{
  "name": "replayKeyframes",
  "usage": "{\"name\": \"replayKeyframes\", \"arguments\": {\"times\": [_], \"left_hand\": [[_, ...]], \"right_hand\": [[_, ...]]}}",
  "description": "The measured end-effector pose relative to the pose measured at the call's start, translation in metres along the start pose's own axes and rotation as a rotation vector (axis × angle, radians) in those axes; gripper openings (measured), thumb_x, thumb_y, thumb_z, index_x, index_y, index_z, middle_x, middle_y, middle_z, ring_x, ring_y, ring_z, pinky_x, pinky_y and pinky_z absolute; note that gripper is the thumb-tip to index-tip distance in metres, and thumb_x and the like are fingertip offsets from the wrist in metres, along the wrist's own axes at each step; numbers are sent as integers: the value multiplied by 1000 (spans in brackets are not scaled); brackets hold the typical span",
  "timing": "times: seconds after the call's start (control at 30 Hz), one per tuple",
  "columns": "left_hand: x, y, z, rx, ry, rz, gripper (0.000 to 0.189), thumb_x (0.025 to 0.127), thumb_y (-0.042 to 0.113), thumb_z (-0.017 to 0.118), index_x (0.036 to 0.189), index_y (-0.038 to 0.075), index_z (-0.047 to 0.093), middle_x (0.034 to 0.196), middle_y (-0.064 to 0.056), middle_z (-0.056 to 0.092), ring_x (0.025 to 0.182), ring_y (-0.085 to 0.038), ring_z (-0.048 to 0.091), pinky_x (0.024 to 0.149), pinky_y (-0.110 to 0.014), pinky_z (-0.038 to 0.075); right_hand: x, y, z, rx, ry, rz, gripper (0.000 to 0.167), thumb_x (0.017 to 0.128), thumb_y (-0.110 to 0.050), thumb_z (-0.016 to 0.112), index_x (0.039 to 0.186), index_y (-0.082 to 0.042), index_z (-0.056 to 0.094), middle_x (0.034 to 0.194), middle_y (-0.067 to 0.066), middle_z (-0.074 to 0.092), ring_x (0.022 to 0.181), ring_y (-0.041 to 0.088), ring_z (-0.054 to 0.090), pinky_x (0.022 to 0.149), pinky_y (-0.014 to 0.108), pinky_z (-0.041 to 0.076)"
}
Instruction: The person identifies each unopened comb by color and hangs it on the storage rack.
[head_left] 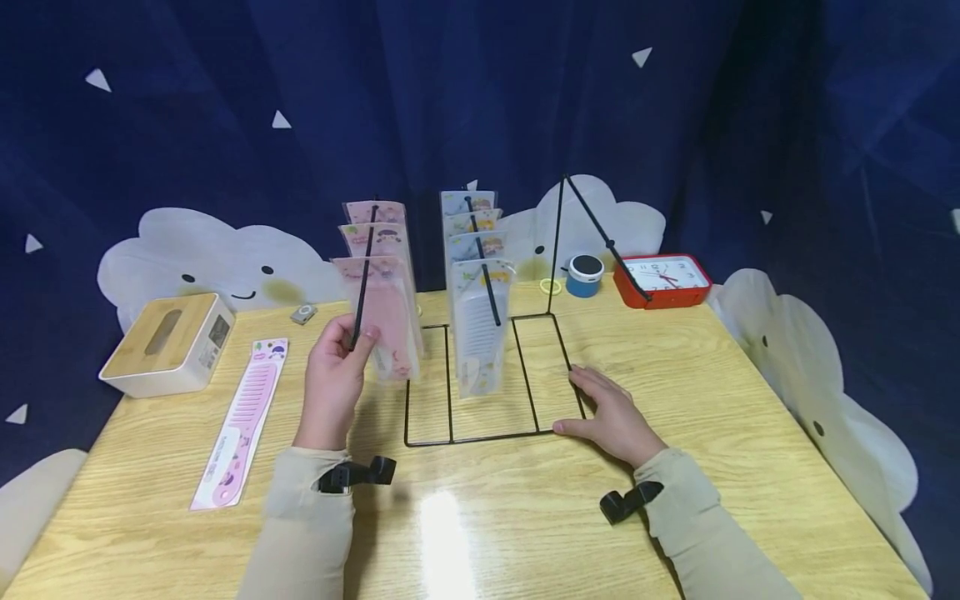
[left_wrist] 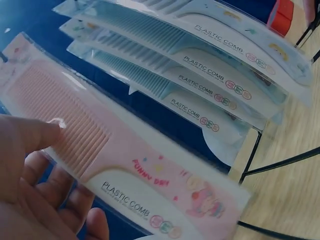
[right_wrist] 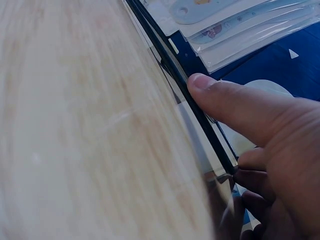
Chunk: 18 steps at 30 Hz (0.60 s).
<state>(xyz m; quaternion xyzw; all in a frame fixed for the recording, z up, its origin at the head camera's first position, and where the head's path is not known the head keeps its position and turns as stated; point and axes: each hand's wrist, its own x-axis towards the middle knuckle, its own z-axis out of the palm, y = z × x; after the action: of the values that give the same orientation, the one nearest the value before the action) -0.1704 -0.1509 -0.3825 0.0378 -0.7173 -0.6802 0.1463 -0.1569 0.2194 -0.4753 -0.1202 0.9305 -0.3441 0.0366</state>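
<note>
A black wire display rack [head_left: 495, 436] stands on the table, with packaged combs hanging from two of its arms. My left hand [head_left: 333, 375] pinches the left edge of the front pink packaged comb [left_wrist: 165, 185], thumb on its face and fingers behind, beside the hook's tip. Other pink packets [head_left: 378, 237] hang behind it. On the middle arm hang several blue packaged combs [head_left: 480, 325]. The rack's right arm [head_left: 588, 212] bears no packet. My right hand [head_left: 611, 417] holds the base's near right corner, thumb on the front wire and fingers at the side wire.
Flat on the table at left lies another pink packaged comb [head_left: 243, 425], near a tissue box [head_left: 168, 342] and a small grey clip-like device [head_left: 303, 313]. Behind the rack's right side are a blue speaker [head_left: 584, 277], a yellow ring [head_left: 551, 287] and a red clock [head_left: 663, 281].
</note>
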Motion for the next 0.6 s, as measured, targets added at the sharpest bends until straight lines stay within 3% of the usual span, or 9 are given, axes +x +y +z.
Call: {"name": "replayKeyframes", "arguments": {"times": [0.3,0.6], "left_hand": [[8,-3,4,45,46,1,28,99,21,64,116,-1,63,91,5,62,89,-11,56,82,-22,46],[14,-9,-18,42,85,18,28,100,15,62,125,1,62,103,5,64,98,-10,58,85,-19,47]], "right_hand": [[1,-1,-1,0,-3,5,100,77,-51,83,154,-4,38,161,12,34,149,36,23,114,63,21],[1,-1,-1,8,-11,11,100,77,-50,84,154,-4,38,161,12,33,150,36,22,115,63,21]]}}
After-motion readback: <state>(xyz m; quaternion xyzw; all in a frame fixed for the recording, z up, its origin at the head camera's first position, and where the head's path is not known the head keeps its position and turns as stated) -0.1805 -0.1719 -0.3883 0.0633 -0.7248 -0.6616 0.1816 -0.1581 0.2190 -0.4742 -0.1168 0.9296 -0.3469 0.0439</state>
